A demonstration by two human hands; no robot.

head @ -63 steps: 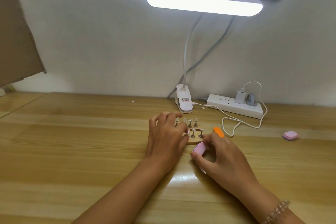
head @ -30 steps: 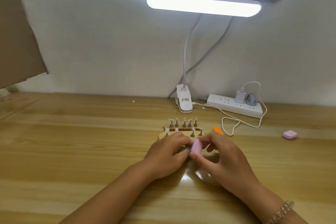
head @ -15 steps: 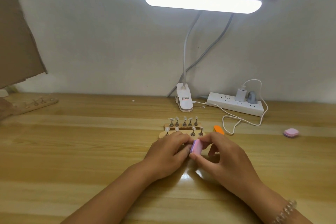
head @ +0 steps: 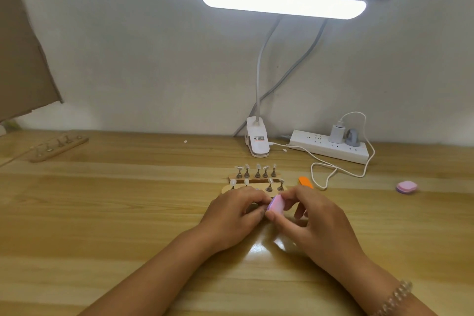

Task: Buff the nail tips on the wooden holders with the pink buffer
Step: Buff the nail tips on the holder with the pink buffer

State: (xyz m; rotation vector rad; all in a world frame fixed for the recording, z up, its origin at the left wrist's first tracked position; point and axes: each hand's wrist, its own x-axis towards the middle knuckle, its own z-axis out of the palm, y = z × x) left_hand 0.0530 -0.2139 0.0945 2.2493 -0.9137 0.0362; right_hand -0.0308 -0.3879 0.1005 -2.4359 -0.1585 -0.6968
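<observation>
Item 1: pink buffer (head: 276,205). Small block, tilted, above the middle of the table (head: 102,213), just in front of the holders. Pinched between thumb and forefinger of the right hand (head: 315,223); the other fingers are loosely curled.

Item 2: left hand (head: 230,218). Fingers curled inward, fingertips meeting the buffer's left face. Whatever they hold is hidden; cannot tell.

Item 3: wooden holders (head: 256,180). Two strips side by side, mid-table, toward the back edge. Metal stands carry pale nail tips (head: 258,166): five in the far row, four visible in the near row.

Item 4: third holder (head: 59,149), near the back left corner, blurred.

Item 5: orange block (head: 305,182), just right of the holders.

Item 6: second pink block (head: 406,187), well apart, toward the right edge.

Item 7: clip lamp (head: 283,1), lit, its clamp base lying at the back edge.

Item 8: power strip (head: 331,147), back edge, right of the clamp, with a white cable (head: 333,172) looping forward.

Item 9: cardboard sheet (head: 23,54), against the wall at left.

Item 10: bead bracelet (head: 396,297), on the right wrist.
</observation>
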